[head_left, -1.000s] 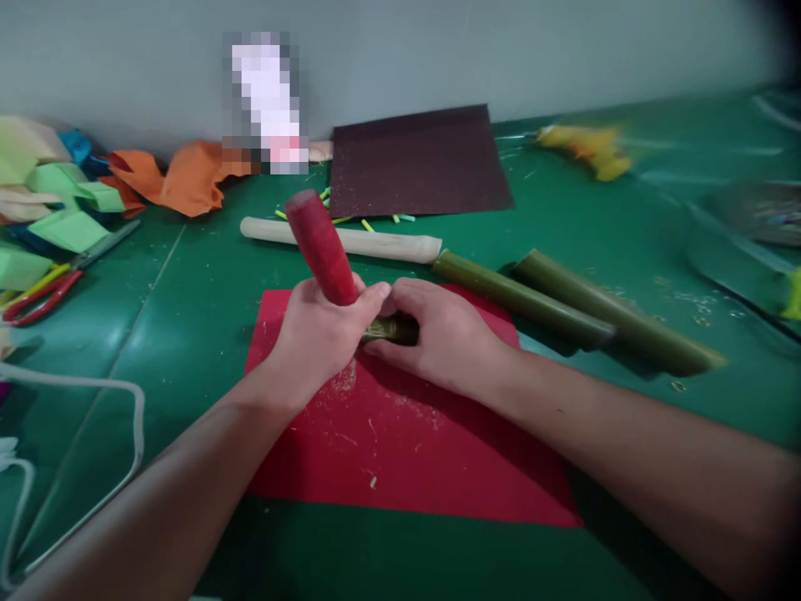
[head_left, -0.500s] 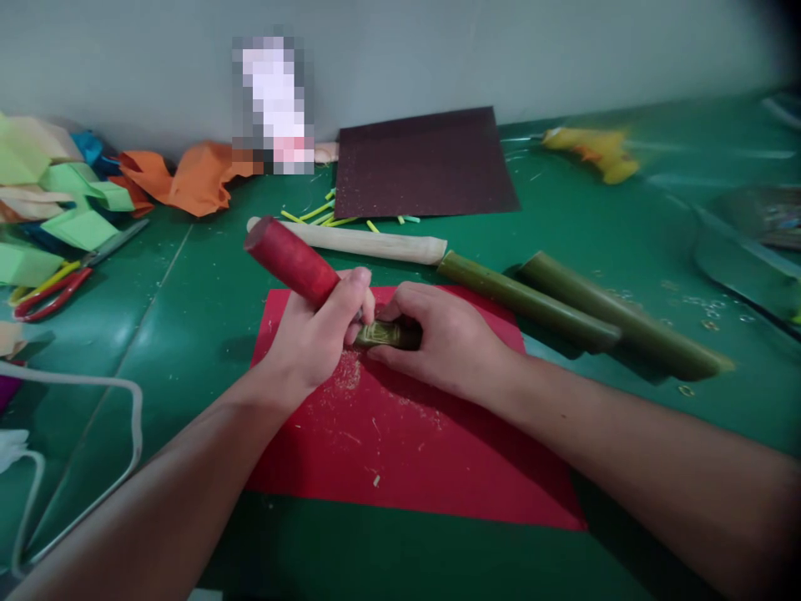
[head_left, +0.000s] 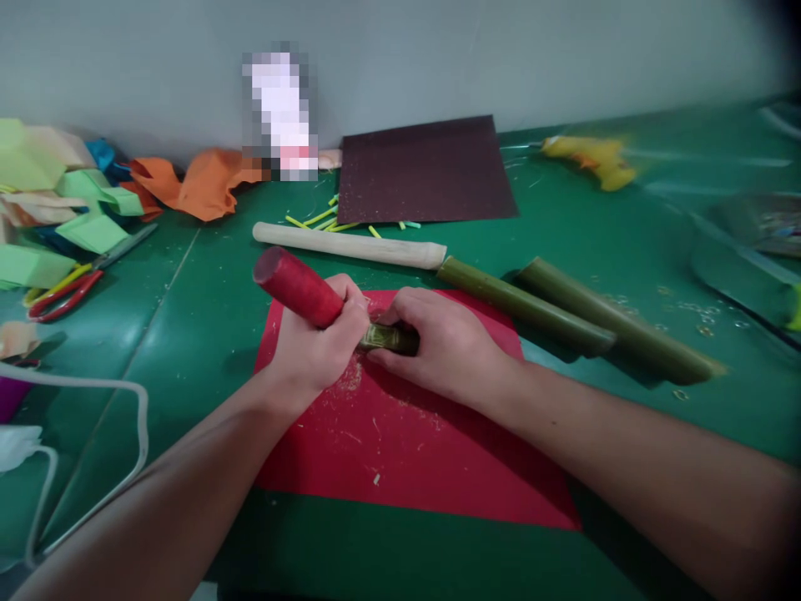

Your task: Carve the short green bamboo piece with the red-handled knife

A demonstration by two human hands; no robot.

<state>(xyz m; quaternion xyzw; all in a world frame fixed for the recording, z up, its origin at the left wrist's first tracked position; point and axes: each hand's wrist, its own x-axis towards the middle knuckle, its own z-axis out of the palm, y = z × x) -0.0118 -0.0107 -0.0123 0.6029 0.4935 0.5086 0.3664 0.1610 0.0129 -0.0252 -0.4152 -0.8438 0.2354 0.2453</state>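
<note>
Left hand is wrapped tightly round the red handle, whose working end is hidden; right hand, half-curled, grips the green bamboo piece, presumably bracing it, near the far edge of the red sheet, which likely catches shavings

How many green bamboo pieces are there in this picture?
3: a marked bamboo piece in the right hand, and two pieces lying side by side beyond it, to the right. Others may be hidden.

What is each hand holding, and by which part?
The left hand grips a red handle round its lower end; the right hand holds a short green piece near its right end.
</note>
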